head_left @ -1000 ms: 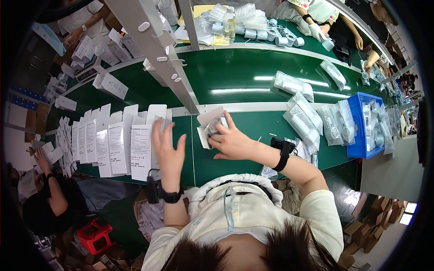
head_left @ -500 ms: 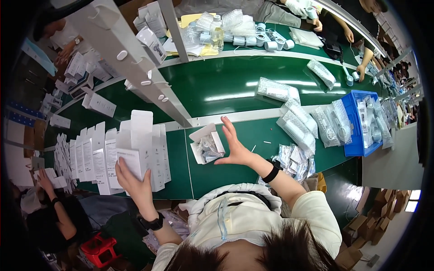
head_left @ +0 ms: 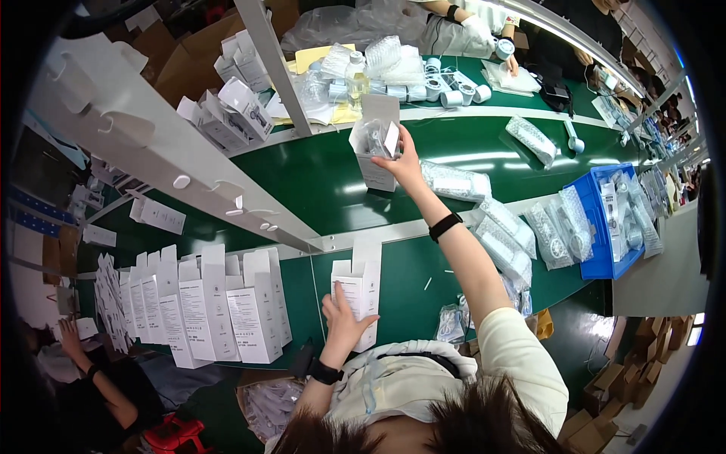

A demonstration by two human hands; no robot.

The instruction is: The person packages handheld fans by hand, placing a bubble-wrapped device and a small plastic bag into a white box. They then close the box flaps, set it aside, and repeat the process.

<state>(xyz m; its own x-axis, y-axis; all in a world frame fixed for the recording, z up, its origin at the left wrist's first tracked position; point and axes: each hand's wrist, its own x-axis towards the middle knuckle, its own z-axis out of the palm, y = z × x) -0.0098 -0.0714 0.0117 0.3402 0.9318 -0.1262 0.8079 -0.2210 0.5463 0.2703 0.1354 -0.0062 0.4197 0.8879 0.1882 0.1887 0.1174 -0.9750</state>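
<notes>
My right hand reaches far forward and grips an open white carton by its side. Its lid flap stands up, and something wrapped in clear plastic shows inside. This carton is at the green belt beyond the metal rail; I cannot tell whether it touches the belt. On the near bench, my left hand is wrapped around another white carton, upright with a tall flap raised. What is inside that one is hidden. A row of similar upright cartons stands to its left.
Bubble-wrapped packages lie to the right, beside a blue bin of wrapped parts. Small plastic packets lie on the near bench. A slanted metal post rises at left. Co-workers' hands show across the belt and at far left.
My right hand has carried the filled carton from the near bench forward to the belt. My left hand has brought a carton from the row to the middle of the bench.
</notes>
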